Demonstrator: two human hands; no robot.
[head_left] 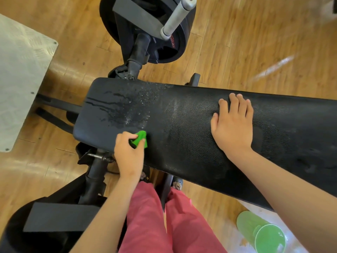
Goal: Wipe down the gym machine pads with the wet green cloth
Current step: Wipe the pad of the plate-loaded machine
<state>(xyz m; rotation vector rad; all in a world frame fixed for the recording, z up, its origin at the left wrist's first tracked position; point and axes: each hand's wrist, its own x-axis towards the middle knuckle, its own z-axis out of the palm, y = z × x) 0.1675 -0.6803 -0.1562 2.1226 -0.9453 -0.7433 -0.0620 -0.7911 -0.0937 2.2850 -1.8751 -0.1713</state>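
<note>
Red trousers (145, 216) fill the nearest ground, cut off by the bottom edge. A green cup (262, 232) lies on the floor (255, 52) to the right, partly hidden by the right forearm. At lower left a second dark pad (60, 216) is cropped and hard to make out.

The left hand (128, 156) sits at the near edge of the main pad (182, 143), fingers curled and gripping the cloth (141, 138), which is bunched and touching the pad surface. The right hand (232, 125) lies flat on the pad, fingers straight and slightly spread, holding nothing. Bare pad lies between the two hands.

Beyond the cloth, a wet patch (127, 108) with droplets and streaks runs toward the pad's left end. The pad's right end leaves the frame.

Farthest off, a weight plate (169, 46) and a grey bar (176, 15) stand behind the pad; a metal plate (20, 70) lies at left.
</note>
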